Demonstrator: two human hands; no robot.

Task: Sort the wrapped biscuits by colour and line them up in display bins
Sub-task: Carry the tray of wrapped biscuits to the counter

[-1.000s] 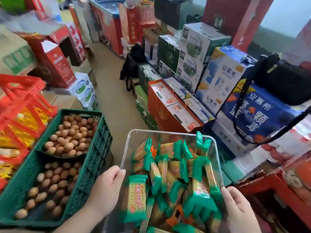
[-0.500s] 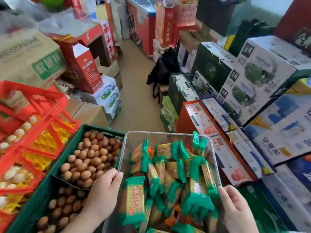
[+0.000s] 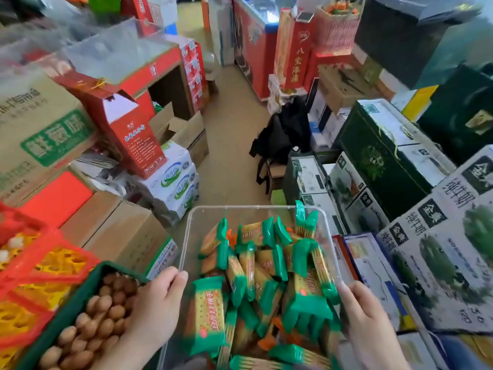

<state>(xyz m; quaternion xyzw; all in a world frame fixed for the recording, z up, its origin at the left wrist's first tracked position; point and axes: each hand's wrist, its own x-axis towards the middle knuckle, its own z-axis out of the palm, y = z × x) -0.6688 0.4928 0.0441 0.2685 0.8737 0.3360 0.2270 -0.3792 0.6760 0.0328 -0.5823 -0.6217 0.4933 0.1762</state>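
- A clear rectangular plastic bin (image 3: 256,209) sits near centre, held between both hands.
- The left hand (image 3: 157,308) curls its fingers over the bin's left rim, and the right hand (image 3: 370,321) grips the right wall.
- Green-wrapped biscuit packets (image 3: 208,316) lie jumbled inside, with a few orange-wrapped packets (image 3: 266,341) among them.
- A dark green plastic crate (image 3: 61,316) of brown rounded items stands just left of the bin.
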